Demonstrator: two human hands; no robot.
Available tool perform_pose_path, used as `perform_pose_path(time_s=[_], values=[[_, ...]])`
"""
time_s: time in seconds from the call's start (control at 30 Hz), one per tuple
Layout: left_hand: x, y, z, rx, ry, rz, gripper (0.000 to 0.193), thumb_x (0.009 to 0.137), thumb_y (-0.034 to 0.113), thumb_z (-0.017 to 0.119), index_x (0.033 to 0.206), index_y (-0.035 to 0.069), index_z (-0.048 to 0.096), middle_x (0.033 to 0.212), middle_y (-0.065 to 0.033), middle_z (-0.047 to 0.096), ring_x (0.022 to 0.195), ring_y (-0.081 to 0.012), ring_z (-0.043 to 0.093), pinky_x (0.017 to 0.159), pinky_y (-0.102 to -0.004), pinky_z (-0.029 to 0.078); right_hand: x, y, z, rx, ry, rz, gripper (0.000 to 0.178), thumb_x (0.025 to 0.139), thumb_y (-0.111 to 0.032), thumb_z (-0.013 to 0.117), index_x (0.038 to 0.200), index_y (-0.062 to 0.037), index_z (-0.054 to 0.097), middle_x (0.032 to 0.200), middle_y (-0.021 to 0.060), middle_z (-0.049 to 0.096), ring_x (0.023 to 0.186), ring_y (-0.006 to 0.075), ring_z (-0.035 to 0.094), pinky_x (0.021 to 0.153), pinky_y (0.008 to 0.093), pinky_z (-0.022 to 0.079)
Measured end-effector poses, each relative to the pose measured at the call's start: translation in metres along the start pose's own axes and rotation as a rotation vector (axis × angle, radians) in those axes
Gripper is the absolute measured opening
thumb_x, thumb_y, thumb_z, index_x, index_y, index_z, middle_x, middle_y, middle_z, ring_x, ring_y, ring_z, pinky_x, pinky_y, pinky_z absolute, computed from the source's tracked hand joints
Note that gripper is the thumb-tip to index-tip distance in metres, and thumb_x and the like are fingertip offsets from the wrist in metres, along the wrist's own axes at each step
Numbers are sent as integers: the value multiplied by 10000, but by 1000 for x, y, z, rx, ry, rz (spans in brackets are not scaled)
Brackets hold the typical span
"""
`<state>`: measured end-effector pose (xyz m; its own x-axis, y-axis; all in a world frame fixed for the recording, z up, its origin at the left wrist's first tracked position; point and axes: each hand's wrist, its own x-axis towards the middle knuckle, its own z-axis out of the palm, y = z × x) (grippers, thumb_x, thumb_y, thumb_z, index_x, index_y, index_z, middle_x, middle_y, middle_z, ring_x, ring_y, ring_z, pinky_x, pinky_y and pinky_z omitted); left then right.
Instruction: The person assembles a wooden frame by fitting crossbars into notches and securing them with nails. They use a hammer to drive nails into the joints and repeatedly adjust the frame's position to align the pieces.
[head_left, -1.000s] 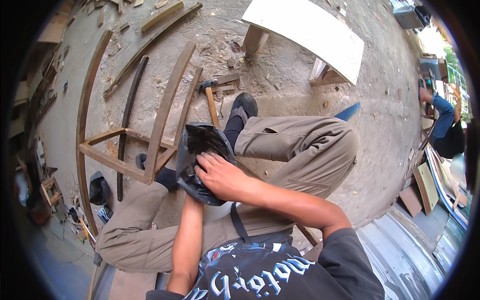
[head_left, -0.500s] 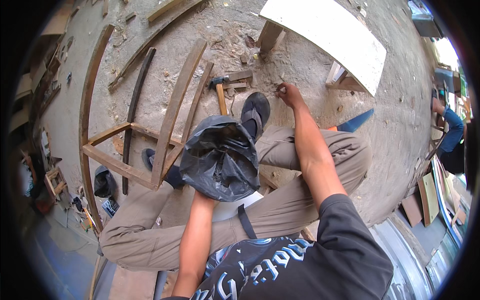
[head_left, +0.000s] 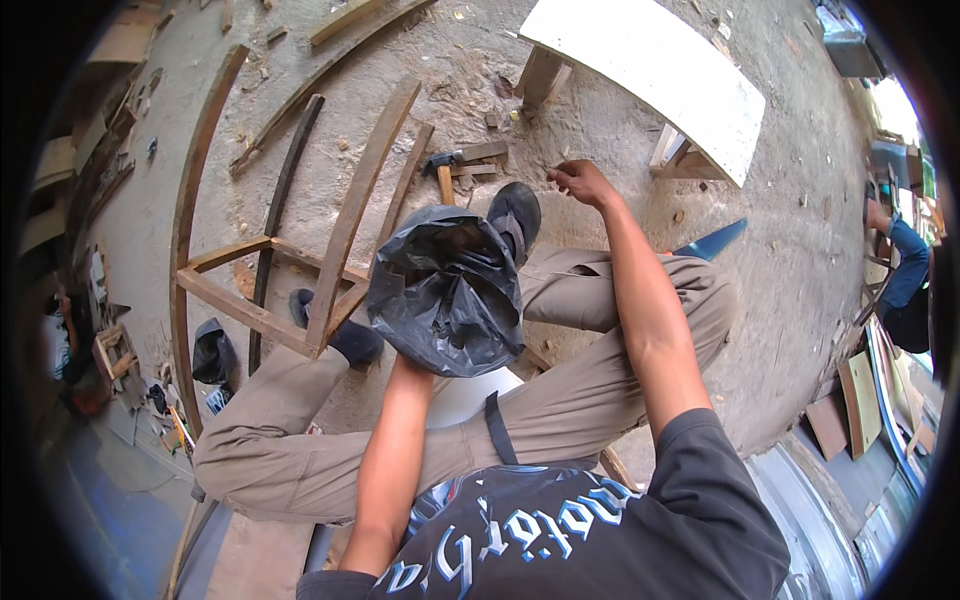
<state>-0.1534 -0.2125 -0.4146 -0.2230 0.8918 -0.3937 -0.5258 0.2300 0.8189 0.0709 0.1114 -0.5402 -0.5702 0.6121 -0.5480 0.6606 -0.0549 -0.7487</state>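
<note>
A crumpled black plastic bag [head_left: 447,290] sits over my lap, its opening gathered into folds. My left forearm [head_left: 388,455] comes up beneath it and the bag rests on my left hand, whose fingers are hidden. Out past my right knee, my right hand [head_left: 582,183] hangs above the dirt floor with its fingertips pinched together; whatever lies between them is too small to name. Just beyond the bag lies a hammer [head_left: 445,180] with a wooden handle, beside short wood blocks [head_left: 482,152].
An upturned wooden stool frame [head_left: 255,318] stands at my left. Ahead to the right is a low white-topped bench [head_left: 650,85]. A handsaw's blade [head_left: 715,240] shows beyond my right knee. Boards [head_left: 850,405] lean at far right, near another person's leg [head_left: 905,255].
My right hand has shifted slightly up, its fingers now reaching more to the left. The bag has risen a little and turned with my left arm.
</note>
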Motion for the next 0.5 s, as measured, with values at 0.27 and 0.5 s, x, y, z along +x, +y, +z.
perform_pose_path(time_s=[0.27,0.5], values=[[7,7,15,-58,-49,93,718,957,500,431,1511,50,355,1502,-128,447,1374,-270,434,1161,-415,342,-38,-67,-23,50,-37,-55,413,974,-437,637,1001,-37,736,798,26,669,742,115,597,697,300,492],[3,13,19,-114,-63,154,740,957,541,411,1508,51,359,1494,-131,456,1367,-275,443,1156,-419,349,-75,-108,-21,178,1,-149,403,951,-410,674,976,-11,730,782,29,676,741,117,613,665,293,479]])
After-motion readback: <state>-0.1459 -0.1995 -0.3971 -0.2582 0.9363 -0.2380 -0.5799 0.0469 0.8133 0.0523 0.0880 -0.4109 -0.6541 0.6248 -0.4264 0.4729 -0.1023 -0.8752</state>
